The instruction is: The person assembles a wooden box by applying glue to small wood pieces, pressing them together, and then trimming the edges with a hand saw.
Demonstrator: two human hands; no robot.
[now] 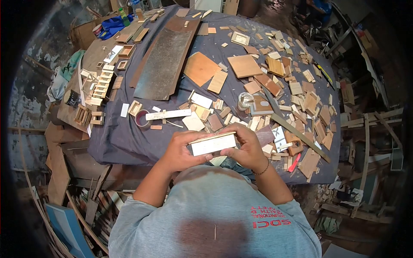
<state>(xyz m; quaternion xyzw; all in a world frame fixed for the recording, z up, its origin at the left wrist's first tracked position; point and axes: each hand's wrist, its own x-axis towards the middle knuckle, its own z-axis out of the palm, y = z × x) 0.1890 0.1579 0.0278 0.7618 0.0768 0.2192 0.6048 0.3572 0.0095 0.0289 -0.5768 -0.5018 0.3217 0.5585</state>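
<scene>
Between my hands, close to my chest, is a small wooden box point(214, 145) with a white front face and a thin wood edge along its top. My left hand point(183, 151) grips its left end, fingers over the top and thumb below. At the opposite end my right hand point(246, 148) holds it the same way, a bracelet on that wrist. What lies inside or behind the box is hidden. Just beyond the hands are a pale wood block point(193, 122), a long white strip point(168, 115) and a tape roll point(142, 119).
Wood offcuts point(309, 103) are heaped over the right of the dark cloth point(124, 146). A long wooden stick point(301, 134) lies across them, near a clear jar point(245, 101). A large dark board point(165, 64) lies at the back; small wooden steps point(102, 84) stand at left.
</scene>
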